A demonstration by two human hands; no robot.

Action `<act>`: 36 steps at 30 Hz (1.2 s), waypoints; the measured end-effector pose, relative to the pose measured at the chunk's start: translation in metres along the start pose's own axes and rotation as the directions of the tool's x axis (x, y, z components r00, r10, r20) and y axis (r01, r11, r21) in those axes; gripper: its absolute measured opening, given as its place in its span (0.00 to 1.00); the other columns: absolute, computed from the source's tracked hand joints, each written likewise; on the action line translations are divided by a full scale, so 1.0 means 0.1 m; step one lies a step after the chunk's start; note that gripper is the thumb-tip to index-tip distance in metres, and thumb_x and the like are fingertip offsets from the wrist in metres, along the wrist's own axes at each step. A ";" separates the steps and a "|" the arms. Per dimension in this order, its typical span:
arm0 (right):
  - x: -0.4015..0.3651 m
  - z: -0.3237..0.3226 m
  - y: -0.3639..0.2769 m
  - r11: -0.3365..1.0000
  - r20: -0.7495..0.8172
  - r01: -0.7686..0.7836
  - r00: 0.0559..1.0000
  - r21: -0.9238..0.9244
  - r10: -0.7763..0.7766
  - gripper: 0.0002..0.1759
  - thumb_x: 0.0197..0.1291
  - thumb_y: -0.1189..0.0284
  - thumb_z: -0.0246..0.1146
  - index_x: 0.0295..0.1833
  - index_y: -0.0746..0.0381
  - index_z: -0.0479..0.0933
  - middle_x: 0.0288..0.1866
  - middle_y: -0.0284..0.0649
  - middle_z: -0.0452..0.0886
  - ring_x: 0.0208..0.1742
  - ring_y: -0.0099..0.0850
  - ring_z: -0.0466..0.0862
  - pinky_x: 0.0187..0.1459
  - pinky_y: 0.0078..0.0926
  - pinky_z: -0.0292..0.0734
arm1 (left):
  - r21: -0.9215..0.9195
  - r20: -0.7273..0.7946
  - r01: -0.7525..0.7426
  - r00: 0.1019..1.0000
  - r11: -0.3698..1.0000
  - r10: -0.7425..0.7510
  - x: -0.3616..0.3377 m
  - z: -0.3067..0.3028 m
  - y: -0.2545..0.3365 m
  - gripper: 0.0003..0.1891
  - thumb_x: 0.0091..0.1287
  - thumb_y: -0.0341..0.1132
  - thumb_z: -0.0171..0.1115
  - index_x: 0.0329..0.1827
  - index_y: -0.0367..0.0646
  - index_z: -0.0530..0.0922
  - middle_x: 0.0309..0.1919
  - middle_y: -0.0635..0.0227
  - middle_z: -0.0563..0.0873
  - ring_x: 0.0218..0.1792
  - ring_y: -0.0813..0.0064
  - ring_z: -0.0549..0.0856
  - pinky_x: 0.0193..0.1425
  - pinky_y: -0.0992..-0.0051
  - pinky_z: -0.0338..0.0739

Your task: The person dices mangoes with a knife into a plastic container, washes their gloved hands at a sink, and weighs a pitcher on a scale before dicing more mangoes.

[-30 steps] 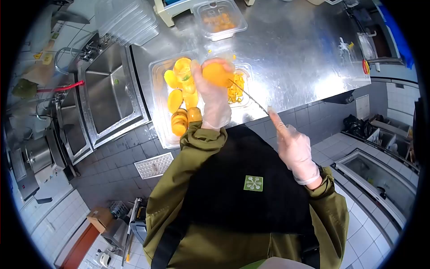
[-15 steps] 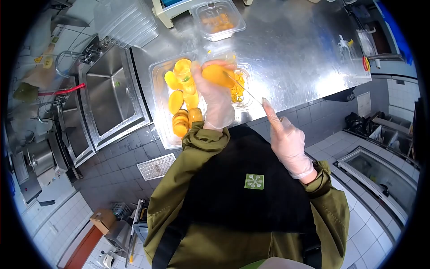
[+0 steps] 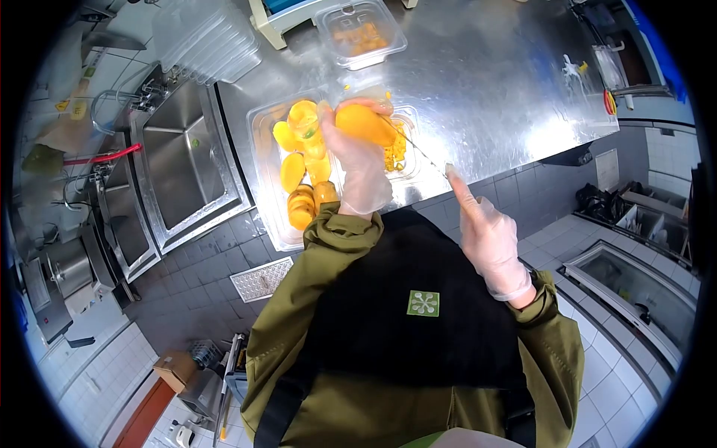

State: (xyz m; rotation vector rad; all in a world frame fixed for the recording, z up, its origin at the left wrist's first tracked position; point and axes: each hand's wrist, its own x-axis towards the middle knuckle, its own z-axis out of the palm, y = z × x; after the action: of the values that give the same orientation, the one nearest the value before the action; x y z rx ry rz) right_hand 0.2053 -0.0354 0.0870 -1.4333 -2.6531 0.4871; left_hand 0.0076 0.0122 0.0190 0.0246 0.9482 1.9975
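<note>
My left hand [image 3: 364,170], in a clear glove, is closed around a peeled mango [image 3: 364,125] above the bench. In my gloved right hand [image 3: 490,243] is a thin knife [image 3: 423,152], forefinger stretched along it, its blade slanting up and left to the mango's right side. Beneath the mango stands a small clear container [image 3: 412,176] holding diced mango [image 3: 396,155]; the left part of it is hidden by my hand. To the left lies a long clear tray [image 3: 270,211] with several peeled mangoes [image 3: 293,173], some whole and some cut.
A lidded clear tub [image 3: 362,45] with orange pieces sits farther back on the steel bench [image 3: 485,82]. Stacked clear containers [image 3: 205,37] stand at the back left, beside a steel sink [image 3: 187,149]. The bench's front edge runs just ahead of my apron [image 3: 388,299].
My right hand has moved slightly right and down with the knife, drawing it a little away from the mango. My left hand keeps nearly the same place, still holding the mango.
</note>
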 end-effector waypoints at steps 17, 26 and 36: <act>0.21 0.22 0.33 0.943 -0.003 -0.015 1.000 0.331 0.017 0.28 0.57 0.79 0.54 0.64 0.48 0.66 0.25 0.47 0.76 0.27 0.46 0.79 0.30 0.38 0.75 | -0.114 0.307 0.705 0.695 0.699 -0.651 0.45 -0.64 -0.16 0.22 0.69 0.44 0.40 0.53 0.33 0.69 0.48 0.54 0.77 0.51 0.58 0.77 0.57 0.57 0.72; 0.56 0.68 0.32 0.996 -0.148 0.085 0.985 -0.036 -0.089 0.11 0.58 0.69 0.55 0.47 0.55 0.71 0.22 0.41 0.77 0.19 0.41 0.79 0.20 0.35 0.74 | -0.234 0.290 0.525 0.841 0.818 -0.456 0.14 -0.37 -0.23 0.25 0.71 0.49 0.34 0.61 0.40 0.67 0.55 0.58 0.75 0.52 0.65 0.77 0.55 0.66 0.71; 0.69 0.97 0.43 0.982 -0.055 0.028 0.998 -0.188 -0.039 0.09 0.60 0.66 0.55 0.33 0.59 0.66 0.20 0.43 0.77 0.19 0.44 0.79 0.20 0.39 0.74 | -0.210 0.293 0.509 0.848 0.835 -0.442 0.10 -0.36 -0.31 0.29 0.72 0.48 0.27 0.61 0.30 0.65 0.55 0.52 0.75 0.55 0.63 0.76 0.64 0.69 0.66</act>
State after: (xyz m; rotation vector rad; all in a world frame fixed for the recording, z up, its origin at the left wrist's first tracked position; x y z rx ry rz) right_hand 0.1798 0.0208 -0.0236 -1.4222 -2.7334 0.1933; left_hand 0.0111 0.0068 -0.0297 -0.1245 0.4502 1.5936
